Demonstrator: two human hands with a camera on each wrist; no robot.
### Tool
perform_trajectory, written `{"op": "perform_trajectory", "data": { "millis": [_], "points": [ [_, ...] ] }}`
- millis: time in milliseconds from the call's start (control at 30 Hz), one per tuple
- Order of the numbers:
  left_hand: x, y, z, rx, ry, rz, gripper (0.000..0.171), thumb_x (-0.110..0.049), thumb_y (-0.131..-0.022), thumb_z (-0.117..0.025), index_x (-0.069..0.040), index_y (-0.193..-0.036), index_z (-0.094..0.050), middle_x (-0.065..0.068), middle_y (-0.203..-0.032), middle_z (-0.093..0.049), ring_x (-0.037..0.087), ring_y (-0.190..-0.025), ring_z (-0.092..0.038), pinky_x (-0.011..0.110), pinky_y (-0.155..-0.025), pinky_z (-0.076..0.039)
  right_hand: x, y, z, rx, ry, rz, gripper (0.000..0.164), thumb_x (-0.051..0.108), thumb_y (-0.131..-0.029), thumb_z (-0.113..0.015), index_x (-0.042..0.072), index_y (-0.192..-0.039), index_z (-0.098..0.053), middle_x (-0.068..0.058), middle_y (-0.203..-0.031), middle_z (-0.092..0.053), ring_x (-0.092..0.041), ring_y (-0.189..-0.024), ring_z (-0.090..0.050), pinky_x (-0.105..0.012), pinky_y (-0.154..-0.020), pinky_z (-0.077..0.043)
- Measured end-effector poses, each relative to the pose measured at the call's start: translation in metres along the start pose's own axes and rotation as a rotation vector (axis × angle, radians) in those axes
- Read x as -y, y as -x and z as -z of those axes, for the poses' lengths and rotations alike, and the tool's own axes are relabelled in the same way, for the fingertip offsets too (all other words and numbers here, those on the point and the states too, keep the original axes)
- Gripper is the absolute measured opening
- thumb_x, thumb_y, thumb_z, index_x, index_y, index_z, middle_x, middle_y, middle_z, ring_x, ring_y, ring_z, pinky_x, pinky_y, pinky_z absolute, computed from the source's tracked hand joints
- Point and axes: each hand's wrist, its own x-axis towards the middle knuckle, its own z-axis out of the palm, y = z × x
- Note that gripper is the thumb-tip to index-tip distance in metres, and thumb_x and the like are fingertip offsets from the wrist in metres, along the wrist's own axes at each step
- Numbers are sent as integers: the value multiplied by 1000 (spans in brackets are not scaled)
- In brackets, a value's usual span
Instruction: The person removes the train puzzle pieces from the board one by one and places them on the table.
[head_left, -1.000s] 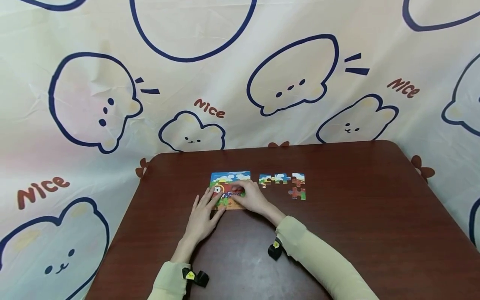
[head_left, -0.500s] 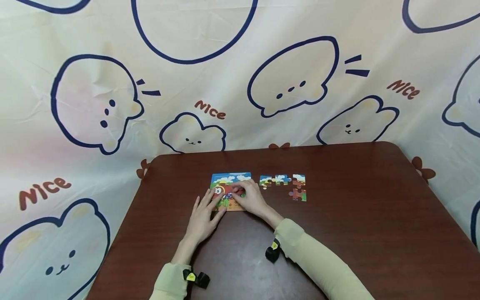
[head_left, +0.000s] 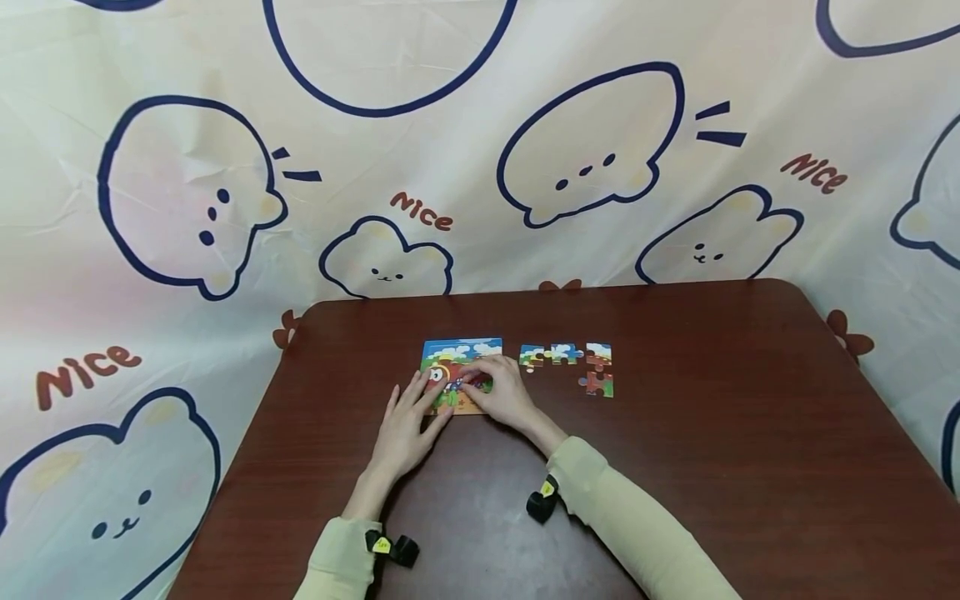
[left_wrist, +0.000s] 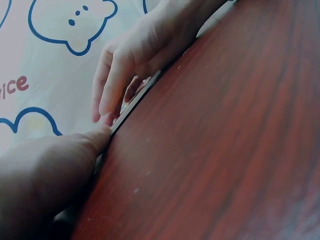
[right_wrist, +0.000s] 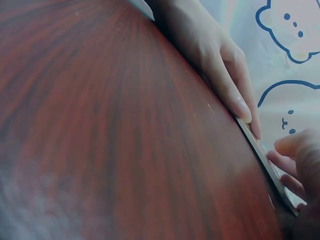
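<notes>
A colourful jigsaw puzzle (head_left: pixel 462 346) lies flat near the back of the brown table. My left hand (head_left: pixel 402 427) rests on its left side with fingers extended, the thumb at the front edge. My right hand (head_left: pixel 504 395) is over the puzzle's right half, thumb and forefinger bent together over a puzzle piece in the picture; its outline is mostly hidden. In the left wrist view, my right hand (left_wrist: pixel 145 47) bends down over the thin board (left_wrist: pixel 134 104). The right wrist view has my left hand (right_wrist: pixel 207 52) at the board's near edge.
Several loose jigsaw pieces (head_left: pixel 564 354) lie just right of the puzzle, some along the top, one (head_left: pixel 597 384) lower at the right. The table (head_left: pixel 720 417) extends to both sides. Behind it hangs a patterned cloth (head_left: pixel 465 167).
The hands stay almost in place on the puzzle; the right forearm and wrist camera have shifted slightly to the left. The loose pieces have not moved.
</notes>
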Motion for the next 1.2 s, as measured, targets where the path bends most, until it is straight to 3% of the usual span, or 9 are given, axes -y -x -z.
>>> {"op": "perform_trajectory", "data": {
  "millis": [167, 300, 467, 667, 800, 967, 1200],
  "points": [
    [1, 0, -1, -12, -1, -8, 62, -40, -109, -68, -21, -166, -53, 17, -179, -36, 39, -170, -29, 68, -138, -14, -1, 0, -3, -97, 141, 11, 21, 11, -100, -79, 7, -120, -82, -9, -115, -82, -31, -116, -66, -59, -114, -47],
    [1, 0, 0, -8, -2, -9, 61, -41, -110, -67, -22, -166, -52, 17, -180, -35, 38, -170, -28, 68, -138, -13, 0, 0, -3, -125, 225, 20, 16, 12, -101, -78, 8, -117, -82, -7, -107, -83, -29, -111, -66, -60, -116, -46],
    [0, -1, 0, -6, 4, -5, 61, -41, -110, -67, -22, -166, -52, 16, -180, -35, 37, -170, -28, 67, -139, -13, 2, 1, -3, -122, 213, 28, 15, 11, -101, -78, 8, -114, -83, -5, -98, -83, -28, -108, -64, -63, -117, -43],
    [1, -1, -1, -6, 10, -6, 60, -41, -110, -66, -22, -166, -52, 16, -180, -35, 37, -171, -27, 67, -139, -13, 0, 1, -2, -139, 210, 26, 15, 11, -103, -75, 9, -115, -84, -7, -105, -84, -29, -109, -64, -63, -117, -41],
    [0, 0, 0, -10, 18, -13, 60, -40, -110, -67, -22, -165, -53, 15, -180, -36, 37, -170, -29, 68, -138, -12, 0, 1, -3, -133, 176, 2, 15, 14, -102, -77, 10, -114, -85, -5, -99, -84, -27, -107, -62, -60, -111, -40],
    [0, -1, 0, -5, 7, -25, 60, -41, -110, -67, -24, -165, -54, 16, -179, -36, 37, -170, -30, 69, -138, -13, 1, 0, -1, -123, 103, -54, 25, 15, -98, -83, 8, -122, -83, -1, -96, -84, -25, -107, -61, -56, -103, -37],
    [-1, 0, 1, 3, 7, -26, 52, -41, -109, -67, -27, -160, -61, 16, -179, -36, 38, -170, -29, 69, -138, -12, 2, -1, 4, -54, 38, -102, 39, 15, -94, -87, 6, -131, -79, -1, -102, -85, -28, -115, -61, -57, -105, -35]
  ]
}}
